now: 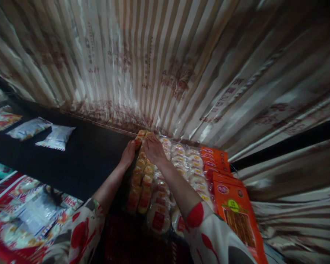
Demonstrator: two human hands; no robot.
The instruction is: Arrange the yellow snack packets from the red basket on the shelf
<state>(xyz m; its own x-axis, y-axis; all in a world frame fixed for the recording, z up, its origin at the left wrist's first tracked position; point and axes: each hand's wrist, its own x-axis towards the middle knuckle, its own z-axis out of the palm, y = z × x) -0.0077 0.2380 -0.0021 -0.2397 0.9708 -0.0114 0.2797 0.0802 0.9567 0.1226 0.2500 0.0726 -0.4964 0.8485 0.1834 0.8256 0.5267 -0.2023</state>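
Small yellow-wrapped packs stand in a narrow double row on the black shelf. At the far end of that row, my left hand rests against the outer left side, its fingers stretched out. My right hand lies over the top of the same end, with straight fingers pointing away from me; its palm hides some packs. Just right of the yellow row are rows of round, pale pastries in clear wrappers with red and yellow labels. Neither hand is wrapped round a pack.
Orange snack bags overlap at the right end of the shelf. Silvery white packets lie on its left part. A red-edged carton of packets stands front left. Striped plastic sheeting hangs behind, and a dark bar crosses right.
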